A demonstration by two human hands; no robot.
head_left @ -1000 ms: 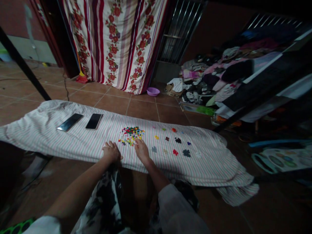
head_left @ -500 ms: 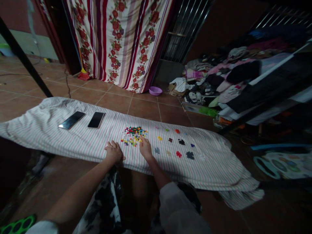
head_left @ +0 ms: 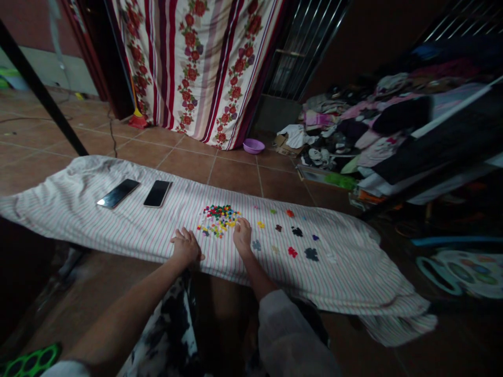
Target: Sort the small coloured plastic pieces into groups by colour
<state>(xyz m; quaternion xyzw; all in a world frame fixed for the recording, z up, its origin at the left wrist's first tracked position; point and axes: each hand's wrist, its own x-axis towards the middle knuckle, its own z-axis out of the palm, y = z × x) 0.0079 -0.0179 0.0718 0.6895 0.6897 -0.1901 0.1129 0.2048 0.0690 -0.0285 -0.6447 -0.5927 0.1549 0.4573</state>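
A mixed pile of small coloured pieces (head_left: 220,213) lies mid-cloth on the striped cloth (head_left: 129,235). My left hand (head_left: 186,247) rests flat near the cloth's front edge, left of the pile, fingers spread. At the pile's right edge is my right hand (head_left: 242,234), fingers bent together; anything between them is too small to make out. To the right, pieces lie in small groups by colour, among them yellow (head_left: 261,224), brown (head_left: 279,228), black (head_left: 296,231), red (head_left: 292,252), dark grey (head_left: 312,254) and light grey (head_left: 257,245).
Two phones, one silvery (head_left: 118,193) and one black (head_left: 157,193), lie on the cloth's left part. Beyond the cloth, a purple basin (head_left: 253,146) stands on the tiled floor before a floral curtain (head_left: 212,68). Clothes (head_left: 365,125) are heaped at the right.
My right hand has shifted slightly right along the pile's edge, its fingers drawn up a little. My left hand stays in place on the cloth. The whole view has moved slightly.
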